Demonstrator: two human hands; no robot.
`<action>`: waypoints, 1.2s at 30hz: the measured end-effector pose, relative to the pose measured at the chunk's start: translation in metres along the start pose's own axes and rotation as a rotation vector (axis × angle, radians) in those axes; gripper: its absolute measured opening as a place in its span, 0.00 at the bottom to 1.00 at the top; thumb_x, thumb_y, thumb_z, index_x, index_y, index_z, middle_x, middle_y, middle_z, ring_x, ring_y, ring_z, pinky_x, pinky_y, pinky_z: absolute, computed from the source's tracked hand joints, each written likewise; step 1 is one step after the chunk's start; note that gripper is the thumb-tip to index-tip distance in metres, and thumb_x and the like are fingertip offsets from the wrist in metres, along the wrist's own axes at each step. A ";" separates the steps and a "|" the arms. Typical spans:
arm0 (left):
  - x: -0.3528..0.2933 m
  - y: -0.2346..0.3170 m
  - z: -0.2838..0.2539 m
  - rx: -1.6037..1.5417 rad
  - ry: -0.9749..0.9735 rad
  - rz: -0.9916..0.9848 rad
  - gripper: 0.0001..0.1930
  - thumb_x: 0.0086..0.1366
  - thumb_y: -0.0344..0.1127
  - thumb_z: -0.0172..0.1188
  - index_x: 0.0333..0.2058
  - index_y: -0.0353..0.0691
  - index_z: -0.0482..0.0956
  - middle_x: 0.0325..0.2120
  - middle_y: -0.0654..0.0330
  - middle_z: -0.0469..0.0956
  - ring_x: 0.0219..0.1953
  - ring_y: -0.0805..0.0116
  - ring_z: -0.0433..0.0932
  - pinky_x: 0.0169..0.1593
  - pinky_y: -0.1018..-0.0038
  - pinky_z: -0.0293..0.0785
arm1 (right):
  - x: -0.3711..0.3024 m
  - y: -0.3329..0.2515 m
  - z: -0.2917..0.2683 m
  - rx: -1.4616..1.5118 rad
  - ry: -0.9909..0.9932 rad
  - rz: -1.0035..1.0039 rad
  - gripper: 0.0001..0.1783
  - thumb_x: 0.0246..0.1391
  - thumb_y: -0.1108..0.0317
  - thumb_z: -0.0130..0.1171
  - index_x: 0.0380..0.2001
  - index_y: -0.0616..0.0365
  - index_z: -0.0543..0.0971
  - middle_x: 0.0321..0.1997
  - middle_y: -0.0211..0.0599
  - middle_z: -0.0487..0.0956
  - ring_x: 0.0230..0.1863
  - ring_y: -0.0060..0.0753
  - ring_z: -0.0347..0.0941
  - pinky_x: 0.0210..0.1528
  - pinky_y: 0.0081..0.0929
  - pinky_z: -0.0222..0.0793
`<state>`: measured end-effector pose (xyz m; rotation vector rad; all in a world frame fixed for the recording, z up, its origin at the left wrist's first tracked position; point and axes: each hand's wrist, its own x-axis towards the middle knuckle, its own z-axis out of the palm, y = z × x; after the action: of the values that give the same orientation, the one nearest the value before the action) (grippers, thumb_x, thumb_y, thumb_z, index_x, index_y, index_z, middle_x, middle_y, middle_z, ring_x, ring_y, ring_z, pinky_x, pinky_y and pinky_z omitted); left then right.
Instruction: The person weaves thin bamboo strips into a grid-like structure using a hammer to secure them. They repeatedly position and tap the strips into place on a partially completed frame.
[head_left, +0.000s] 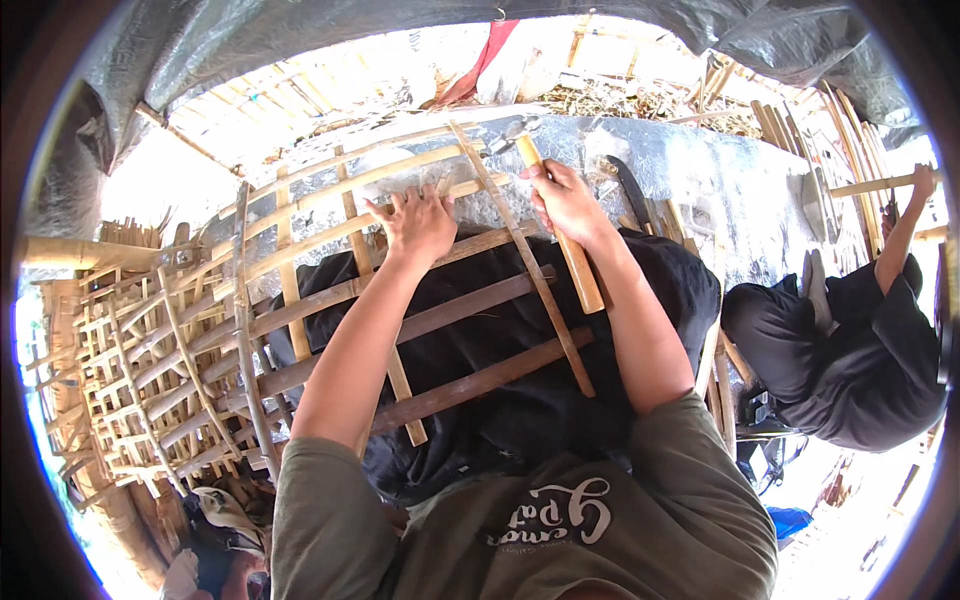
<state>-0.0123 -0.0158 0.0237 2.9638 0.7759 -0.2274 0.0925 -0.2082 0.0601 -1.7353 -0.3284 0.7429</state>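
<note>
A lattice of bamboo slats point(480, 303) lies across my lap and stretches off to the left. My left hand point(415, 228) rests on one of its far slats with the fingers spread. My right hand point(570, 205) is closed round the wooden handle of a hammer point(581, 275). The metal hammer head point(517, 128) points away from me, just beyond the end crosspiece point(535, 260) of the lattice. Whether a nail sits under my left fingers is too small to tell.
A curved dark blade point(628, 190) lies right of the hammer on the grey sheet point(690, 165). More lattice point(150, 370) is piled at the left. At the right sits another person in dark clothes point(830, 350), one hand on a pole. Wood shavings point(620, 100) lie at the far side.
</note>
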 end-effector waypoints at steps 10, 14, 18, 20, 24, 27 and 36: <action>0.003 0.002 0.002 -0.042 -0.012 0.012 0.26 0.73 0.47 0.36 0.57 0.31 0.66 0.56 0.41 0.67 0.64 0.39 0.58 0.62 0.27 0.39 | 0.034 0.030 0.036 -0.487 0.156 -0.422 0.16 0.67 0.60 0.44 0.35 0.64 0.70 0.27 0.58 0.77 0.28 0.65 0.74 0.31 0.51 0.71; 0.001 0.000 -0.001 -0.071 -0.038 0.028 0.25 0.73 0.46 0.38 0.58 0.33 0.65 0.55 0.39 0.67 0.65 0.35 0.56 0.62 0.26 0.40 | 0.027 0.013 0.046 -0.419 0.059 -0.281 0.14 0.67 0.62 0.44 0.35 0.64 0.71 0.29 0.58 0.77 0.30 0.64 0.75 0.31 0.50 0.71; 0.001 -0.003 0.005 -0.073 0.021 0.050 0.23 0.73 0.46 0.39 0.56 0.34 0.67 0.53 0.41 0.68 0.62 0.38 0.60 0.60 0.25 0.41 | 0.030 -0.001 0.042 -0.427 0.207 -0.457 0.14 0.67 0.64 0.43 0.35 0.64 0.70 0.26 0.57 0.76 0.28 0.63 0.75 0.28 0.50 0.71; 0.001 -0.001 0.004 -0.077 0.005 0.053 0.23 0.72 0.45 0.39 0.56 0.34 0.67 0.53 0.41 0.69 0.62 0.39 0.61 0.60 0.26 0.42 | 0.041 0.010 0.045 -0.386 0.272 -0.401 0.14 0.66 0.63 0.43 0.35 0.65 0.71 0.26 0.60 0.76 0.29 0.65 0.75 0.30 0.53 0.71; 0.002 -0.003 0.009 -0.060 0.029 0.036 0.23 0.72 0.45 0.39 0.55 0.34 0.67 0.52 0.41 0.69 0.61 0.39 0.61 0.60 0.26 0.42 | 0.033 0.022 0.060 -0.657 0.104 -0.367 0.16 0.66 0.62 0.43 0.35 0.66 0.71 0.29 0.61 0.77 0.32 0.67 0.74 0.33 0.55 0.69; 0.000 -0.002 0.008 -0.054 0.070 0.050 0.23 0.73 0.45 0.39 0.55 0.33 0.67 0.52 0.41 0.69 0.61 0.39 0.62 0.61 0.26 0.42 | 0.035 0.015 0.047 -0.456 0.142 -0.332 0.16 0.67 0.62 0.43 0.34 0.66 0.71 0.29 0.62 0.77 0.32 0.67 0.74 0.33 0.54 0.70; 0.004 -0.001 0.008 -0.076 -0.006 0.039 0.22 0.72 0.44 0.40 0.54 0.33 0.67 0.52 0.40 0.68 0.60 0.40 0.61 0.60 0.26 0.42 | 0.031 0.035 0.063 -0.707 0.189 -0.519 0.09 0.63 0.69 0.47 0.37 0.68 0.66 0.17 0.60 0.74 0.24 0.67 0.75 0.24 0.56 0.70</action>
<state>-0.0100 -0.0134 0.0153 2.9020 0.7090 -0.1996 0.0708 -0.1522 0.0091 -2.2146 -0.9500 0.0661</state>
